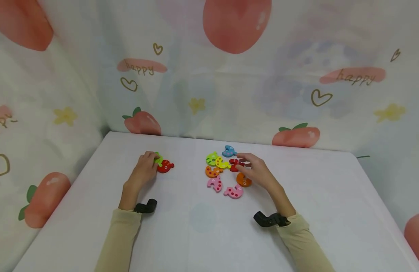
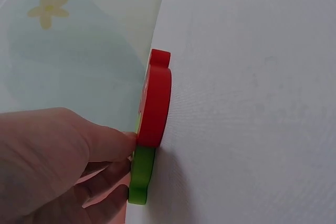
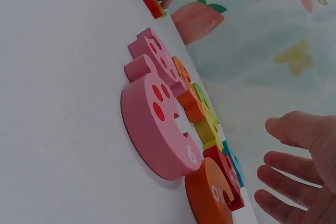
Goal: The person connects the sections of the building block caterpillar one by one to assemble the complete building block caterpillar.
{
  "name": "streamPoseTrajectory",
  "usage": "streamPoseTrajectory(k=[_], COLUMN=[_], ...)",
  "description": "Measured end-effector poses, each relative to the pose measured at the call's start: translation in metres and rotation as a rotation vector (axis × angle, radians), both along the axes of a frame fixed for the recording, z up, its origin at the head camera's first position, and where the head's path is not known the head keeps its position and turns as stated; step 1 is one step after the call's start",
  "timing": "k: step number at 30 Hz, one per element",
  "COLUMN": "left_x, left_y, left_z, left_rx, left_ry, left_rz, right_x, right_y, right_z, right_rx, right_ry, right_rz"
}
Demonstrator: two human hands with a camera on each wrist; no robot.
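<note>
Toward the left of the table, my left hand pinches a green puzzle piece between thumb and fingers. That piece touches a red puzzle piece numbered 2; both lie on the table. My right hand hovers over a loose group of number puzzle pieces, its fingers spread and holding nothing. Nearest to it are a red striped piece and an orange piece numbered 10. Beside these lie a blue piece, a yellow one and a pink piece numbered 6.
Another pink piece, a spotted orange piece and a striped green piece form the group's left side. A white cloth covers the table. Behind it hangs a printed curtain. Each wrist carries a black camera mount.
</note>
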State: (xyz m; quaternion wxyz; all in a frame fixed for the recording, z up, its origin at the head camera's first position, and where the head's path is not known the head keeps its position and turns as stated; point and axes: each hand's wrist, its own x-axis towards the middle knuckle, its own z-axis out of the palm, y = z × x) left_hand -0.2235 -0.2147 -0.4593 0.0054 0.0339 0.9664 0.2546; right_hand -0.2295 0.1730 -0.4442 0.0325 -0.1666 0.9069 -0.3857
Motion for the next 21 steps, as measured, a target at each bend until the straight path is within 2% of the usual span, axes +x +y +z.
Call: streamPoseTrajectory(k=[8, 17, 21], left_x=[-0.001, 0.0, 0.0], left_y=[-0.001, -0.001, 0.0], left_z=[0.0, 0.0, -0.001], left_rx=[0.028, 0.015, 0.003], left_ry=[-0.018, -0.039, -0.024], left_rz=[0.007, 0.014, 0.009], right_x=[0.005, 0.014, 0.017], right_y=[-0.013, -0.034, -0.05], right_z=[-0.003, -0.007, -0.009], right_rx=[0.016, 0.031, 0.051], right_ry=[0.003, 0.002, 0.008], right_rz=[0.048, 0.125, 0.111])
